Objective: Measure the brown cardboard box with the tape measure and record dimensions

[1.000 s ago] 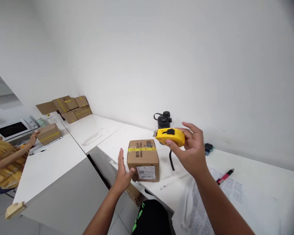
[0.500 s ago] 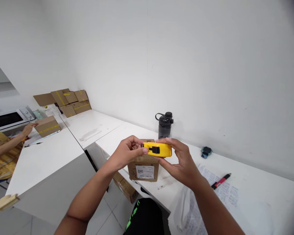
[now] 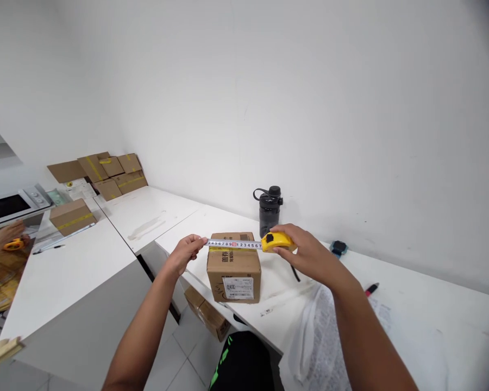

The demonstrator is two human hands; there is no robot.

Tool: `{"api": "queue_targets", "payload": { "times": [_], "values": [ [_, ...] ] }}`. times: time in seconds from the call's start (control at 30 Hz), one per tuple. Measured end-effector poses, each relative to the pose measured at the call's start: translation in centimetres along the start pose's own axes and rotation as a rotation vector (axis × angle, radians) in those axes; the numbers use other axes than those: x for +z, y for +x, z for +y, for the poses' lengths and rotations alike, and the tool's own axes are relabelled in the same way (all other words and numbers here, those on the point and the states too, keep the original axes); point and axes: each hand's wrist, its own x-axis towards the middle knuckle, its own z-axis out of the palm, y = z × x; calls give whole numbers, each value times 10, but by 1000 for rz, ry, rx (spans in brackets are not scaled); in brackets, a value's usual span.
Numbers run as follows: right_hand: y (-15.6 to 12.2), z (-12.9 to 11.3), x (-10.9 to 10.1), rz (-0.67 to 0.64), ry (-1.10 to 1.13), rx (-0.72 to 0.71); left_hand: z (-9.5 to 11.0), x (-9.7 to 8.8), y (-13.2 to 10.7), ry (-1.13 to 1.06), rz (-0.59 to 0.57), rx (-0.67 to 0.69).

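Note:
A small cardboard box [image 3: 233,271] with yellow tape and a white label stands on the white table [image 3: 411,320]. My right hand [image 3: 303,252] grips a yellow tape measure [image 3: 276,241] at the box's right top edge. My left hand [image 3: 186,251] pinches the end of the tape blade [image 3: 233,244], which is stretched flat across the top of the box.
A black water bottle [image 3: 269,210] stands behind the box. A red marker [image 3: 370,289], printed sheets [image 3: 330,347] and a small dark gadget [image 3: 337,248] lie to the right. More cardboard boxes [image 3: 106,174] are stacked at the far left, where another person's hand [image 3: 6,236] works.
My left hand has pulled the blade out to the left across the box top, while my right hand moved the tape measure case to the box's right edge.

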Motion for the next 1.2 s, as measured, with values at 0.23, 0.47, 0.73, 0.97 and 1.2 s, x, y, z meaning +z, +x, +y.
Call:
{"api": "queue_targets", "payload": {
  "times": [0.23, 0.47, 0.73, 0.97, 1.2],
  "values": [
    [2, 10, 4, -34, -1, 13, -14, -2, -2, -33, 5, -51],
    [4, 17, 7, -1, -20, -24, -25, 0, 2, -95, -13, -77],
    [7, 28, 16, -17, -8, -35, -41, 12, 3, -423, -74, -134],
    [5, 26, 13, -19, -11, -22, -37, 32, 3, -560, -30, -83],
    [5, 29, 13, -17, -6, 7, -34, 47, -6, -585, 10, -81]
  ]
}}
